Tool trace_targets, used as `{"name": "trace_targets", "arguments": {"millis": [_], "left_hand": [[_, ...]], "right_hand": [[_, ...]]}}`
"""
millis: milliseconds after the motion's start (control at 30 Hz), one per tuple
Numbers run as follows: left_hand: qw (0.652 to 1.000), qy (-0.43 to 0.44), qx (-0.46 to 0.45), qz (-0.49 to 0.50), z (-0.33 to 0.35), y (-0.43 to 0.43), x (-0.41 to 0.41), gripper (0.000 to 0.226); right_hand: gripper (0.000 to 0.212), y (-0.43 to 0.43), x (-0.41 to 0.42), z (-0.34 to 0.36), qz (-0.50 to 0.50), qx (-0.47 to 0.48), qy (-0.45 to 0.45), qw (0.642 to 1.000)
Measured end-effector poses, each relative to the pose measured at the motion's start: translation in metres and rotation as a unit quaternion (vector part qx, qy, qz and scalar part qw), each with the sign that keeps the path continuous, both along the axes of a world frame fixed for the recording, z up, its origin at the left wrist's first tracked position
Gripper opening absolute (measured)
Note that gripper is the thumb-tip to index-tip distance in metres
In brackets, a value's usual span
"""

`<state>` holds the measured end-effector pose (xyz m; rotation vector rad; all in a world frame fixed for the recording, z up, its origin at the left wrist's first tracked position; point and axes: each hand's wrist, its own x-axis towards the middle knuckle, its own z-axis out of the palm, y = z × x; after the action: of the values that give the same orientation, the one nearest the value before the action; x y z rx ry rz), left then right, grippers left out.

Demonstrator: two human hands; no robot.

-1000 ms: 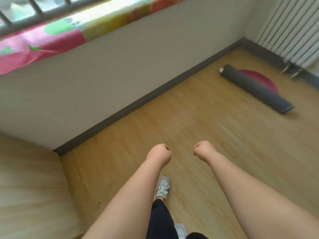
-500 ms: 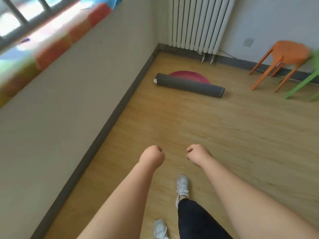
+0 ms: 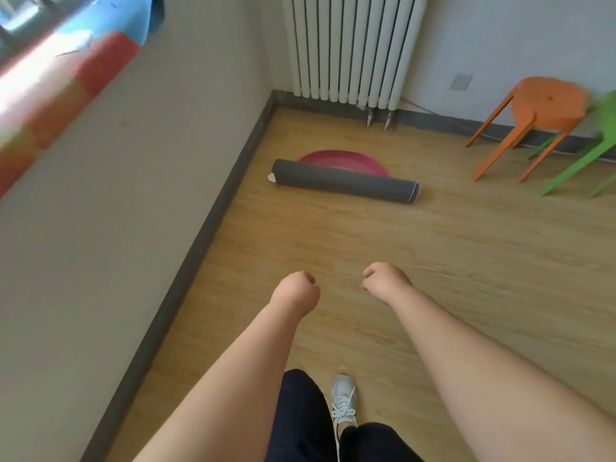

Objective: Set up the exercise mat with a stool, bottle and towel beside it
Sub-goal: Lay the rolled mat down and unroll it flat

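Note:
A dark grey exercise mat (image 3: 345, 181) lies rolled up on the wooden floor near the far corner. An orange stool (image 3: 546, 106) stands by the back wall at the right, and a green stool (image 3: 596, 151) is partly cut off at the right edge. My left hand (image 3: 296, 291) and my right hand (image 3: 386, 280) hang in front of me as loose fists, holding nothing, well short of the mat. No bottle or towel is in view.
A pink round object (image 3: 345, 159) lies flat behind the mat. A white radiator (image 3: 353, 48) fills the far corner. A wall with a dark baseboard (image 3: 200, 245) runs along the left. My shoe (image 3: 343, 400) is on the floor below.
The view has swung right and moved forward: the mat now lies closer and more centred, and the radiator and stools have come into view. Both hands stay as fists.

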<state>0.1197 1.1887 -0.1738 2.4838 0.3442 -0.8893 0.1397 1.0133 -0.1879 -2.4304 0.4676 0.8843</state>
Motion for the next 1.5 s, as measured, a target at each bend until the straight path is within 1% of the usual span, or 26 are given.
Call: {"name": "trace_targets", "arguments": {"millis": [167, 367, 567, 800, 900, 1000, 1233, 1433, 1500], "left_hand": [[0.999, 0.015, 0.001, -0.04, -0.014, 0.002, 0.095, 0.043], [0.996, 0.019, 0.002, -0.091, -0.02, 0.016, 0.226, 0.043], [0.992, 0.03, 0.017, -0.118, -0.022, 0.016, 0.322, 0.046], [0.988, 0.047, 0.002, -0.15, -0.041, -0.015, 0.427, 0.044], [0.989, 0.056, 0.011, -0.135, -0.056, -0.026, 0.478, 0.045], [0.99, 0.072, 0.01, -0.119, -0.068, -0.028, 0.503, 0.045], [0.991, 0.079, 0.009, -0.106, -0.148, -0.043, 0.595, 0.047], [0.991, 0.062, 0.015, -0.12, -0.26, -0.054, 0.667, 0.053], [0.988, 0.052, 0.021, -0.141, -0.301, -0.055, 0.685, 0.054]], "right_hand": [[0.034, 0.005, 0.083, -0.013, -0.02, 0.005, 0.014, 1.0], [0.037, 0.013, 0.192, -0.015, -0.084, -0.003, 0.023, 0.996], [0.04, 0.018, 0.276, -0.015, -0.127, 0.023, 0.002, 0.992], [0.043, -0.011, 0.371, -0.038, -0.122, 0.005, 0.034, 0.992], [0.046, -0.027, 0.425, -0.055, -0.126, 0.011, 0.053, 0.991], [0.048, -0.035, 0.452, -0.066, -0.115, 0.018, 0.056, 0.992], [0.057, -0.049, 0.538, -0.14, -0.089, -0.007, 0.07, 0.994], [0.062, -0.049, 0.596, -0.256, -0.057, -0.028, 0.05, 0.997], [0.063, -0.049, 0.611, -0.296, -0.046, -0.035, 0.05, 0.997]]}}
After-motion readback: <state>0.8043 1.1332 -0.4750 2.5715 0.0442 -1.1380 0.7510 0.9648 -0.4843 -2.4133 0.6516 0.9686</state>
